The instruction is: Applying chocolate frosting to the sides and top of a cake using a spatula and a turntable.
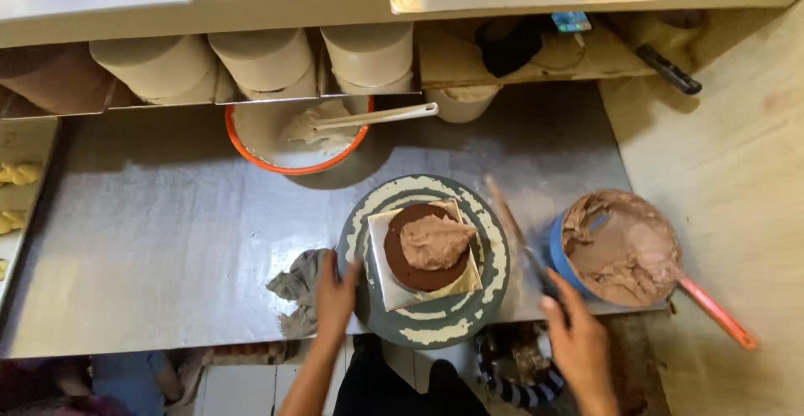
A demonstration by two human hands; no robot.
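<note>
motion blurs the spatula; the cake's centre hides under cream.

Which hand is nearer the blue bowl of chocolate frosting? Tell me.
Right. The right hand sits just below the blue bowl's near-left edge, gripping a spatula. The left hand rests on the turntable's far left rim.

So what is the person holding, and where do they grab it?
The right hand grips a long palette knife by its handle end. The left hand holds nothing; it rests on the turntable edge.
</note>
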